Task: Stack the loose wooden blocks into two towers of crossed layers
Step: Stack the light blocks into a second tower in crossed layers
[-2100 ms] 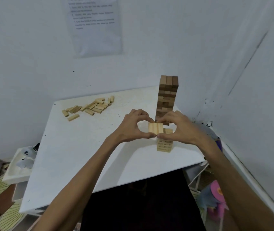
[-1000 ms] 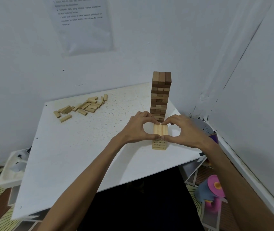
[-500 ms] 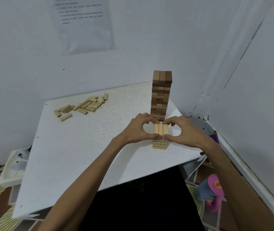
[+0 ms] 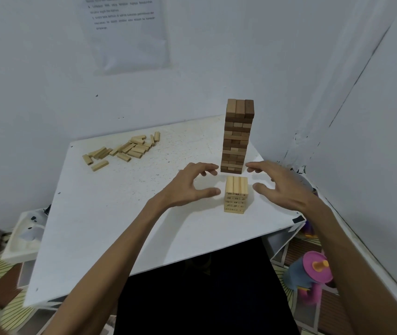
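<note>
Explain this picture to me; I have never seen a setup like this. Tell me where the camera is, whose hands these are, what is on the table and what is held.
There is no machine here: a person wears a camera on the head, looking down at their own arms. The left hand and right hand are open on either side of a short pale tower of blocks and hold nothing. Behind it stands a taller dark tower. A heap of loose blocks lies at the far left of the white table. A printed sheet hangs on the wall.
</note>
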The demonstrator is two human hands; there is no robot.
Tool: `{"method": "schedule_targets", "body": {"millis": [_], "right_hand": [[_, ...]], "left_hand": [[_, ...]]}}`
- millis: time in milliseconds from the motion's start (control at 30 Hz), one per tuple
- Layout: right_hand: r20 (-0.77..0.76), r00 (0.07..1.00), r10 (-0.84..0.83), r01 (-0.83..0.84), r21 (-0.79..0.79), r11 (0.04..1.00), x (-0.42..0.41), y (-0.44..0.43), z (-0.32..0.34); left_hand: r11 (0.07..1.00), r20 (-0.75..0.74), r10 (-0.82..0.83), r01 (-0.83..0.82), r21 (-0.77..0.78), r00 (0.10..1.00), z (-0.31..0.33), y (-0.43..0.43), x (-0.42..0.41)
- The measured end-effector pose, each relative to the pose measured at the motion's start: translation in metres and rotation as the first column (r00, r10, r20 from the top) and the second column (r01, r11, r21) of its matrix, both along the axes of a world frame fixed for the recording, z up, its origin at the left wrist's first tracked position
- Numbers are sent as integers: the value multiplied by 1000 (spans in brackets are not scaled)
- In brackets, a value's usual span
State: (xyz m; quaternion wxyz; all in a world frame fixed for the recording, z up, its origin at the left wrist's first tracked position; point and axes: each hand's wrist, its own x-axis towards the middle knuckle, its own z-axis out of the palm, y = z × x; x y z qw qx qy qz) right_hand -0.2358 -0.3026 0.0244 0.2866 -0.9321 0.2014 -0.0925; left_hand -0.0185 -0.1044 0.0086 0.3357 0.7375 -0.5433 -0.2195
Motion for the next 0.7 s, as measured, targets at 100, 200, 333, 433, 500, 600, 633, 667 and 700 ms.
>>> {"method": "schedule_targets", "body": {"millis": [100, 200, 333, 433, 500, 600, 633, 667, 700], "right_hand": [[11, 1000, 22, -22, -18, 1000, 9, 9, 8], [32, 997, 67, -67, 5, 998, 25, 24, 18], [30, 988, 154, -153, -43, 987, 56, 45, 25], [5, 979, 204, -202, -109, 973, 81, 60, 27], [16, 970, 241, -238, -111, 965, 96, 71, 30], [27, 961, 276, -272, -113, 956, 123, 86, 30], [27, 959, 283, -278, -109, 954, 132, 91, 29], [24, 958, 285, -281, -99, 954, 143, 95, 26], [24, 957, 288, -285, -89, 954, 153, 99, 23]], "left_hand": [[999, 5, 31, -31, -34, 999, 4, 13, 7], [997, 33, 58, -56, -62, 998, 7, 27, 13], [989, 53, 118, -112, -95, 992, 11, 46, 23], [982, 70, 158, -150, -114, 985, 13, 61, 32], [977, 89, 184, -173, -126, 979, 15, 72, 39], [966, 104, 234, -219, -134, 967, 16, 86, 54], [962, 108, 253, -238, -134, 961, 15, 91, 60], [956, 115, 276, -261, -135, 954, 14, 94, 66], [949, 123, 301, -284, -137, 946, 12, 98, 73]]}}
